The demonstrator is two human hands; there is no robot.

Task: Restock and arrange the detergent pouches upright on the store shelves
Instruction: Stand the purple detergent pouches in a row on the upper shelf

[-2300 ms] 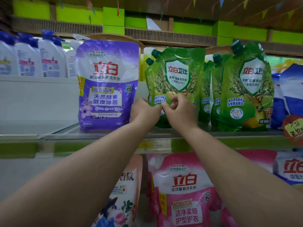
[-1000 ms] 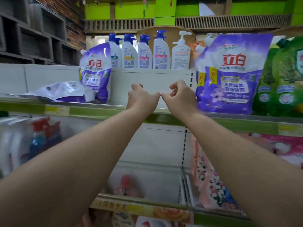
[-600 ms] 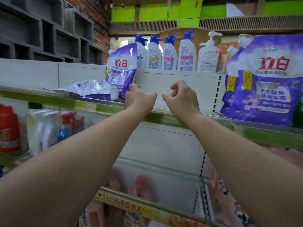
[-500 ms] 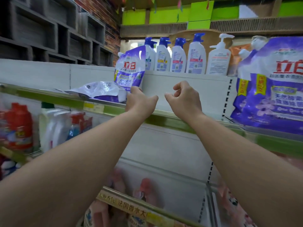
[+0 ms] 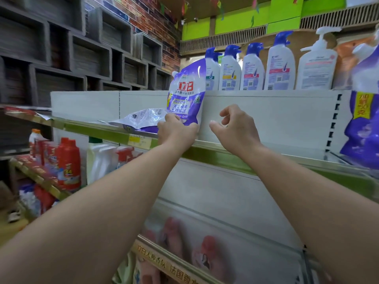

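Your left hand (image 5: pixel 176 132) grips the base of the upright purple pouch (image 5: pixel 187 93) on the shelf (image 5: pixel 215 154); your right hand (image 5: pixel 233 126) hovers loosely curled, empty. Released unsupported, it may topple onto the fallen pouch (image 5: pixel 141 119).

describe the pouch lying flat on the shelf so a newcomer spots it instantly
Find the green-edged shelf running across the middle. Near its left part an upright purple pouch stands, the left hand at its base. The flat pouch lies just left of it: toppled, its white printed back facing up.
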